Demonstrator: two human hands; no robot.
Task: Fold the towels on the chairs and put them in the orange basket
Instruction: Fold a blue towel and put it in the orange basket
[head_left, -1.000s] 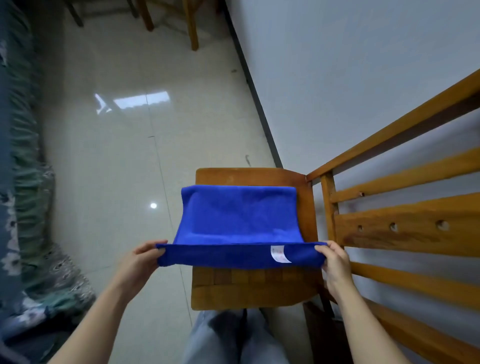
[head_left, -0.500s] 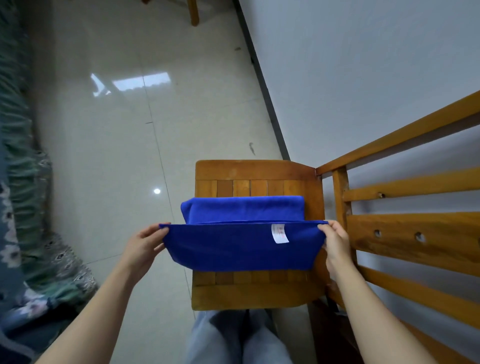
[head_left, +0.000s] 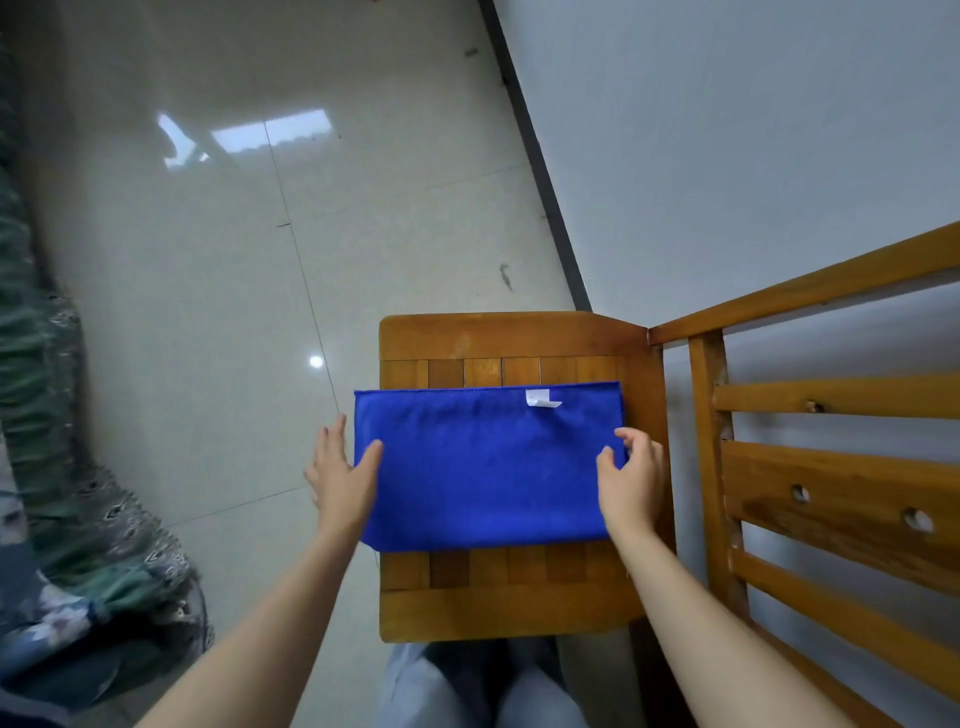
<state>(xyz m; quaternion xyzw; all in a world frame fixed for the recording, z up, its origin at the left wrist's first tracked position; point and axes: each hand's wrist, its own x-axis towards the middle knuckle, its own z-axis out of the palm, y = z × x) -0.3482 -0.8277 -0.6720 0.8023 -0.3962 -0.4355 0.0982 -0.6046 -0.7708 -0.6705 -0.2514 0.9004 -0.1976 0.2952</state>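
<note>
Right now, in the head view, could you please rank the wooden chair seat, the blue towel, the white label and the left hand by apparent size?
1. wooden chair seat
2. blue towel
3. left hand
4. white label

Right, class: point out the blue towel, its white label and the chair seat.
blue towel (head_left: 483, 467): head view, its middle.
white label (head_left: 540, 398): head view, its centre.
chair seat (head_left: 509, 613): head view, bare front edge.

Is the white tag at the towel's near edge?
No, the tag lies along the far edge of the towel, toward its right corner.
</note>
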